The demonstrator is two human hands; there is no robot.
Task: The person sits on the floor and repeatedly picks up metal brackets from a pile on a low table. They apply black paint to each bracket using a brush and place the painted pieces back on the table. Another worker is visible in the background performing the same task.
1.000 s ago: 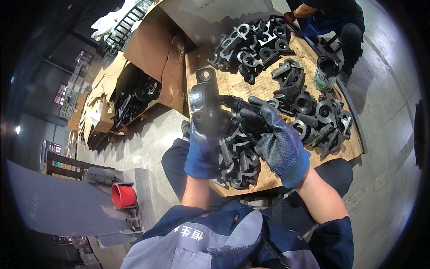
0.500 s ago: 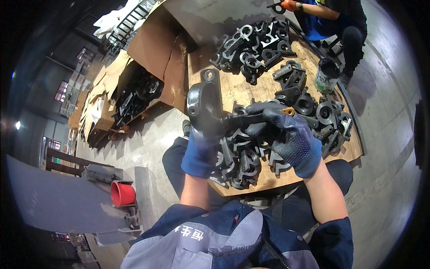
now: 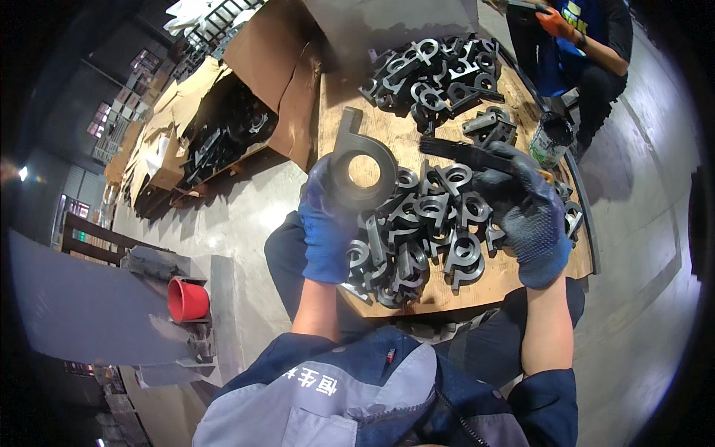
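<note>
The metal bracket (image 3: pixel 360 167) in my left hand (image 3: pixel 328 223) is a dark grey, flat casting with a thick round ring, a wide open hole through its middle, and a squared tab sticking up from the ring's top left. Its surface looks dull and a little rough. My left hand, in a blue glove, is closed round the lower edge of the ring and holds the bracket upright, above the near left corner of the wooden pallet board (image 3: pixel 406 141).

My right hand (image 3: pixel 525 212), in a dark blue-grey glove, grips a black brush (image 3: pixel 462 153) whose head points left toward the bracket; the brush tip stays just short of it, not touching.

Below both hands, on the near part of the board, lies a pile of similar brackets (image 3: pixel 417 238). A second heap (image 3: pixel 439 71) sits at the board's far end, and a paint can (image 3: pixel 550 138) stands at its right edge.
</note>
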